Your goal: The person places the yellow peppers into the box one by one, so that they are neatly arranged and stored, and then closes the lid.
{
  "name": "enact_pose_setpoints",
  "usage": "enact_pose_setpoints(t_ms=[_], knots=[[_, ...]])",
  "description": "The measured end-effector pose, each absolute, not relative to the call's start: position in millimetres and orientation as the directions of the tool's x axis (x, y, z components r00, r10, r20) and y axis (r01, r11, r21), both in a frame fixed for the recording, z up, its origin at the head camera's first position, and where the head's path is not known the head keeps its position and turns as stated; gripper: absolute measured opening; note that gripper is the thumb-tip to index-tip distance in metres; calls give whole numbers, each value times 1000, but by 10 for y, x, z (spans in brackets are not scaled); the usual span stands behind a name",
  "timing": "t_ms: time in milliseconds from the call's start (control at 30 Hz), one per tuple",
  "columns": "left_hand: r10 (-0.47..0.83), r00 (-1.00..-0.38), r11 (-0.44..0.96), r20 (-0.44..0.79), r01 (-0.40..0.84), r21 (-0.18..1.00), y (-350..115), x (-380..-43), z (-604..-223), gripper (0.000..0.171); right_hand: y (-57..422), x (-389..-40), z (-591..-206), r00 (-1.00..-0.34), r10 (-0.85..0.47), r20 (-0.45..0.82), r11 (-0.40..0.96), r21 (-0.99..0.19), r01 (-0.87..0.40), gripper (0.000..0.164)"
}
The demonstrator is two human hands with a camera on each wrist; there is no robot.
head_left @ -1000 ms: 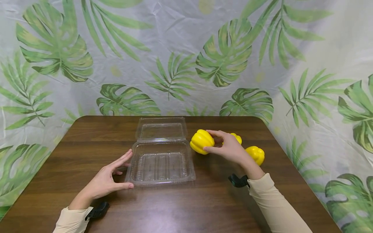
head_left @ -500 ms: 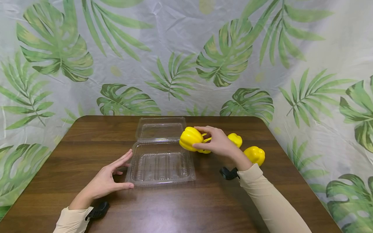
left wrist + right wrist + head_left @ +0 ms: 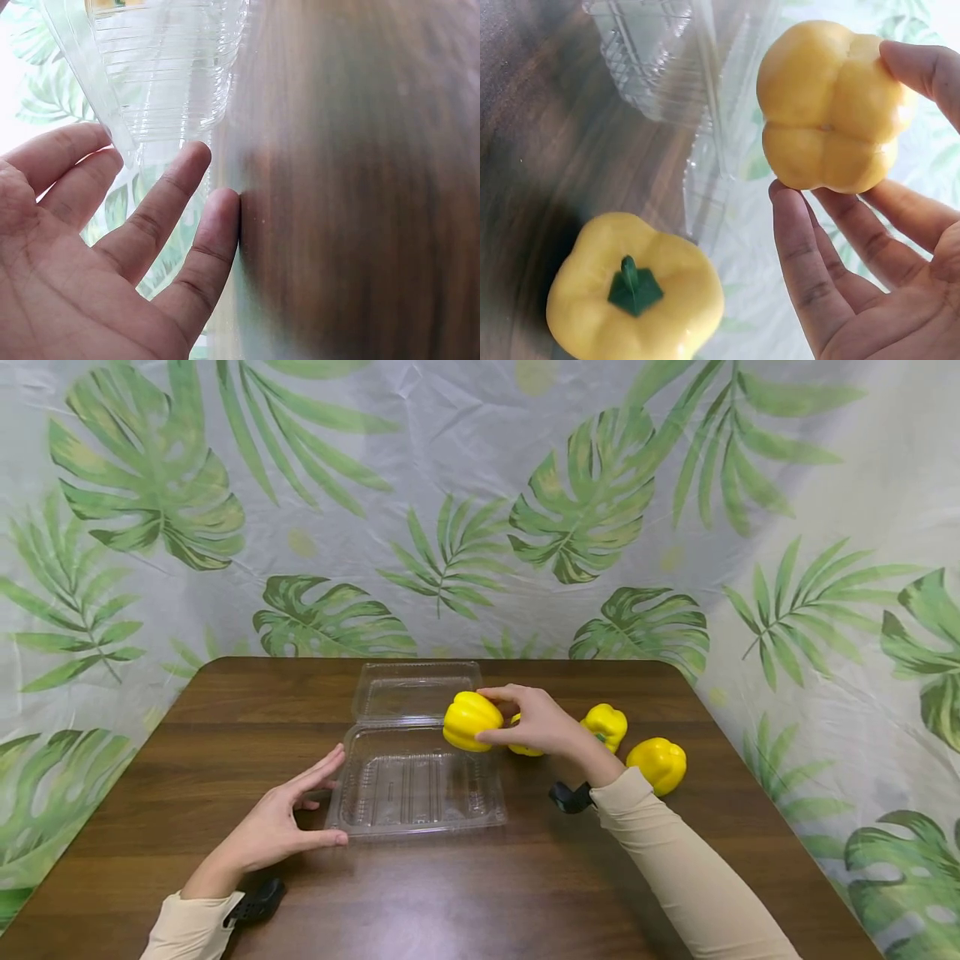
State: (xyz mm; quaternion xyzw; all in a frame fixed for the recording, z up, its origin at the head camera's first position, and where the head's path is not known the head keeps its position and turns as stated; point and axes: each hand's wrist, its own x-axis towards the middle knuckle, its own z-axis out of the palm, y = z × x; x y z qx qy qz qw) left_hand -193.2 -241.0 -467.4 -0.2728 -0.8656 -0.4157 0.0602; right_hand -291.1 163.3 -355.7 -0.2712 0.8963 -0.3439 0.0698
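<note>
My right hand (image 3: 536, 722) grips a yellow bell pepper (image 3: 472, 721) between thumb and fingers, over the back right corner of a clear plastic clamshell box (image 3: 416, 828). In the right wrist view the held pepper (image 3: 829, 109) shows its lobed base. A second yellow pepper (image 3: 634, 292) with a green stem sits on the table below; in the head view the right hand partly covers it. My left hand (image 3: 277, 827) lies at the box's left side, fingers spread, with fingertips right at its rim. Against the table rests a fingertip (image 3: 221, 214) in the left wrist view.
Two more yellow peppers stand on the right of the table: one pepper (image 3: 606, 727) behind the right wrist and another pepper (image 3: 657, 766) nearer the right edge. The box's lid (image 3: 417, 689) lies folded back toward the far table edge. A leaf-print cloth (image 3: 465, 485) hangs behind.
My right hand has carried the held pepper leftward, from beside the box to over its back right corner. The left hand has stayed at the box's left rim.
</note>
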Motion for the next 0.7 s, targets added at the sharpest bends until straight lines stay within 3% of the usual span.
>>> enact_pose_setpoints(t_ms=[700], knots=[[416,-852,518,319,510,686,-2432,-1942,-4679,106,1172,-3096,-3571,-758,-652,-3,573,-657,-490,77]])
